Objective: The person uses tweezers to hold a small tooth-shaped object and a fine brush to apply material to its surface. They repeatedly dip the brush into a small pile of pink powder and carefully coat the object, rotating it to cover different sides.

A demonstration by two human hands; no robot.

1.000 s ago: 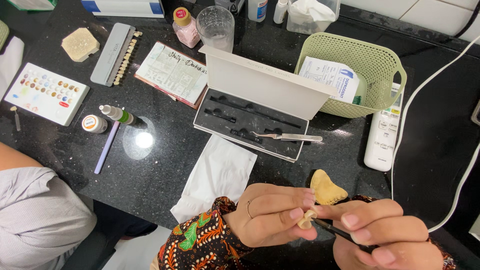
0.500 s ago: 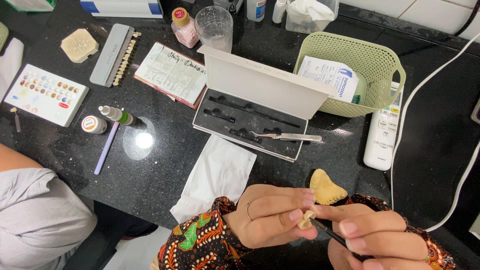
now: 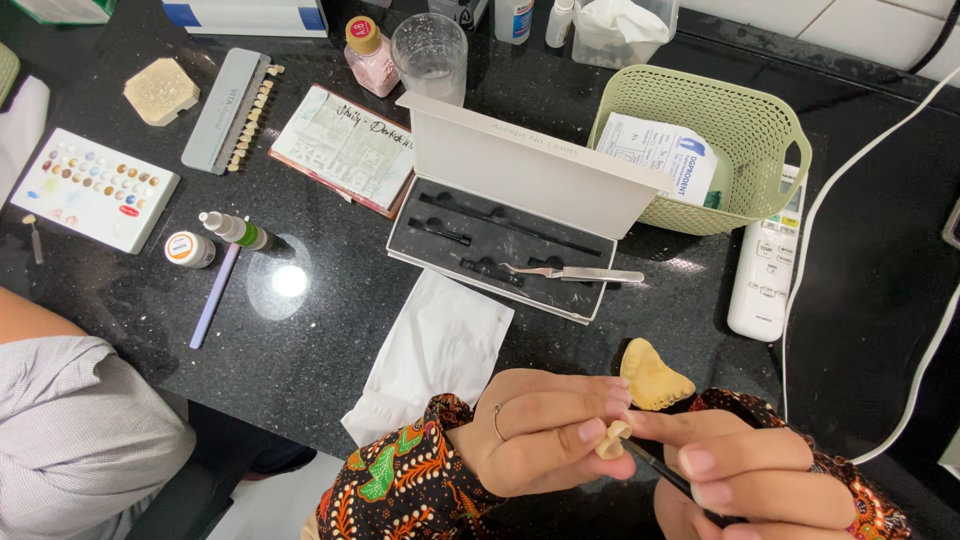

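My left hand pinches a small pale tooth piece at the table's near edge; my right hand grips a thin dark tool touching it

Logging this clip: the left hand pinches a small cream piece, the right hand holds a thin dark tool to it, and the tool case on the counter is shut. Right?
Not quite. The head view shows the tool case open, lid propped up. The left hand does pinch the small cream piece, and the right hand holds the thin dark tool to it.
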